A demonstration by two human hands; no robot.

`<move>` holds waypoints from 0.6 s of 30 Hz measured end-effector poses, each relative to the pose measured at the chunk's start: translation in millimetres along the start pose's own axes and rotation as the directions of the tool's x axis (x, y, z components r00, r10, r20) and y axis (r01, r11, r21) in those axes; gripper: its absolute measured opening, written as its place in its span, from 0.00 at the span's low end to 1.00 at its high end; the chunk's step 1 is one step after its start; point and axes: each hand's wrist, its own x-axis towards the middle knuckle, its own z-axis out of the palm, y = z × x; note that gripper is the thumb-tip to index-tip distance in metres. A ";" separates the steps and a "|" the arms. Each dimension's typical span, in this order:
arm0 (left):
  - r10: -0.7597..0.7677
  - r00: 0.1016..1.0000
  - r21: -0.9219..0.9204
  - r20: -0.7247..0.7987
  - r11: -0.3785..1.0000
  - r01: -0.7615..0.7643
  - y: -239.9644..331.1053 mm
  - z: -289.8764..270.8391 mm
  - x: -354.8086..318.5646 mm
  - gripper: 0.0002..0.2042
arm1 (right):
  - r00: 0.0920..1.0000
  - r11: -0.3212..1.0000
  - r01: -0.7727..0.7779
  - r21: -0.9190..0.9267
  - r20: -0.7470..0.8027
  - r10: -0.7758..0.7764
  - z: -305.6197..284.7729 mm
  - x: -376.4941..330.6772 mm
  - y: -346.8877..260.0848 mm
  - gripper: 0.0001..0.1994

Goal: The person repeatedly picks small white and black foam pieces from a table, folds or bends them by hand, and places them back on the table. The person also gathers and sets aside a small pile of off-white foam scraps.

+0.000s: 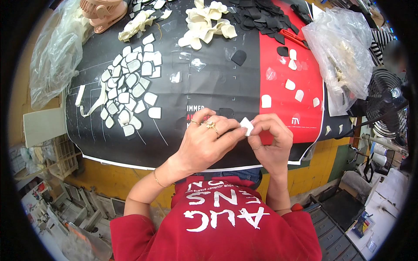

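Note:
Both hands meet over the front of the table, pinching one small white piece with a rounded tab shape between the fingertips. My left hand grips it from the left with thumb and fingers. From the right, my right hand holds its other edge. To the left lies a spread of white pads with dark edges, shaped like rounded tabs. Several loose white pieces lie on the red part of the cover, right of the hands. A single black piece rests beyond the hands.
At the back are a heap of cream curved pieces, a pile of black pieces and red-handled scissors. Clear plastic bags sit at both sides. A fan stands at right, near another person. The table cover is black and red.

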 end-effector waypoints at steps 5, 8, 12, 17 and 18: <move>-0.179 0.973 -0.191 -0.145 0.970 0.150 5.9 10.6 -0.5 0.13 | 0.986 0.952 -0.153 0.264 -0.029 0.166 3.7 -2.2 -6.6 0.08; -0.234 0.943 -0.177 -0.237 0.965 0.195 10.9 14.9 -0.5 0.12 | 0.936 0.832 -0.333 0.443 0.050 0.348 -0.8 -6.8 -11.0 0.07; -0.166 0.946 -0.128 -0.279 0.983 0.134 11.9 17.1 -0.2 0.14 | 0.928 0.829 -0.369 0.421 0.122 0.351 -6.5 -12.0 -12.3 0.06; -0.105 0.968 -0.042 -0.228 0.994 0.098 12.0 15.4 -0.2 0.16 | 0.942 0.891 -0.335 0.307 0.094 0.322 -10.3 -11.6 -13.6 0.06; -0.102 0.970 -0.039 -0.219 0.995 0.096 12.1 15.1 0.1 0.16 | 0.946 0.897 -0.325 0.301 0.089 0.313 -10.5 -11.1 -14.3 0.06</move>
